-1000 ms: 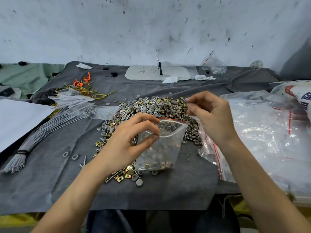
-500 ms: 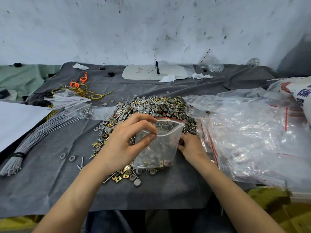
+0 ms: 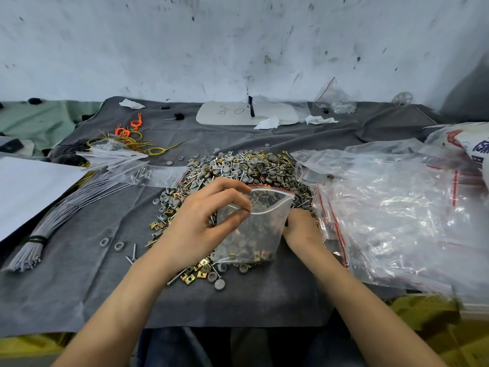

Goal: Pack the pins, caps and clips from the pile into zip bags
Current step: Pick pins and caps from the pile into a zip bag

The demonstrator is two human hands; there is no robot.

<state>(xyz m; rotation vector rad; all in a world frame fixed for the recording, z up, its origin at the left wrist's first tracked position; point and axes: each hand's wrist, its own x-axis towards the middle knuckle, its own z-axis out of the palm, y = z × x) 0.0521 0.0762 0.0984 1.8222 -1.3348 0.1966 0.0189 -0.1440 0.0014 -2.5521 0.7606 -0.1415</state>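
A pile of grey caps, metal pins and brass clips lies in the middle of the grey cloth. My left hand pinches the near lip of a clear zip bag with a red strip, holding its mouth open and upright in front of the pile. Caps and clips lie in the bag's bottom. My right hand is down on the cloth just right of the bag, at the pile's edge. Its fingers are hidden behind the bag, so I cannot tell what they hold.
A heap of empty zip bags covers the right side. A bundle of grey rods and a white sheet lie at the left. Yellow and orange wire loops, a white board and a small filled bag sit farther back.
My right hand came down from above the bag's mouth to the cloth beside the bag and has stayed there. My left hand kept the bag open.
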